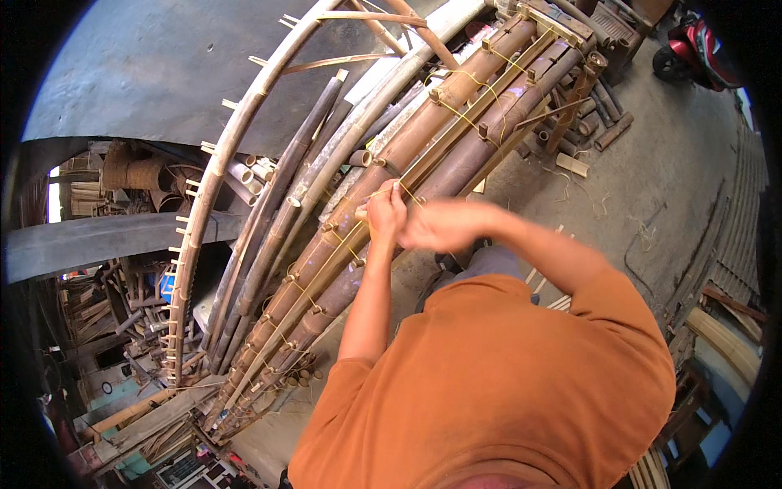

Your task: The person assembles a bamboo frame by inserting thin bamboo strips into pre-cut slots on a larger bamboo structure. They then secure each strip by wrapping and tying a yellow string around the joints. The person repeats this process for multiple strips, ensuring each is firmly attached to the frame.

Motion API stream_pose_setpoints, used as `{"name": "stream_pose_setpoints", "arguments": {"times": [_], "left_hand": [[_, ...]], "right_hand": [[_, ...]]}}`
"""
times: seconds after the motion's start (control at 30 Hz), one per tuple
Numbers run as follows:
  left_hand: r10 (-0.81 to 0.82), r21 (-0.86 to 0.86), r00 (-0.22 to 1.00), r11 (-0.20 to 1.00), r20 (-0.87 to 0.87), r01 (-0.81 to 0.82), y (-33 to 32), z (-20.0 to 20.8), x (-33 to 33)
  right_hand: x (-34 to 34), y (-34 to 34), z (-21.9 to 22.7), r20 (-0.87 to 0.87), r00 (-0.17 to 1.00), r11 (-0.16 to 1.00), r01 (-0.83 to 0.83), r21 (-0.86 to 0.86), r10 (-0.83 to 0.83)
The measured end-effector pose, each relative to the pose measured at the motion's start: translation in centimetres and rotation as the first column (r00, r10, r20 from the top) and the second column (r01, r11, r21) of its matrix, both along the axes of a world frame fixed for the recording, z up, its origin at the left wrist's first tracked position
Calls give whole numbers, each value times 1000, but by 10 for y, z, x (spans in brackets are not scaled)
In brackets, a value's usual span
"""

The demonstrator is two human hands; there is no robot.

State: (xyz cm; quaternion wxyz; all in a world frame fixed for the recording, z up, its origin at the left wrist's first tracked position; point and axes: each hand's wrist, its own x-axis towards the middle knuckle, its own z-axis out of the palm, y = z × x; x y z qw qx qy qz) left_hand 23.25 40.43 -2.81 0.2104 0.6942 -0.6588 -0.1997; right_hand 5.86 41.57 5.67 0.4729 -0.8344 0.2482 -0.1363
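Two long brown bamboo poles, a left pole (pixel 444 106) and a right pole (pixel 481 155), lie side by side on a diagonal in front of me, with short pegs along them. Thin yellow cord (pixel 456 114) zigzags between the pegs and trails loosely near the far end. Over the middle of the poles, my left hand (pixel 386 215) is closed, thumb and fingers pinched on the cord. My right hand (pixel 444 226) is right beside it, smeared by motion, so its fingers cannot be made out. Under the cord, narrow strips run lengthwise between the poles.
To the left stands a curved bamboo piece (pixel 213 175) with a row of pegs, beside more loose poles (pixel 281 175). Cut bamboo pieces (pixel 612 130) lie on the concrete floor (pixel 652 196) at right. A red motorbike (pixel 699 53) stands far right. Wood scraps (pixel 122 301) crowd the left.
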Motion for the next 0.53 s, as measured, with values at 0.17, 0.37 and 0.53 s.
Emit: {"name": "stream_pose_setpoints", "arguments": {"times": [0.17, 0.37, 0.53], "left_hand": [[-53, -5, 855, 998, -516, 59, -36, 15, 0], [59, -249, 994, 965, -87, -79, -150, -45, 57], [-50, 85, 991, 995, -124, 60, -131, -20, 57]], "right_hand": [[1, 42, -114, 231, 936, 954, 291, -77, -267], [3, 59, -99, 95, 962, 913, 274, -302, -258], [22, 73, -116, -8, 851, 773, 474, -421, -526]]}}
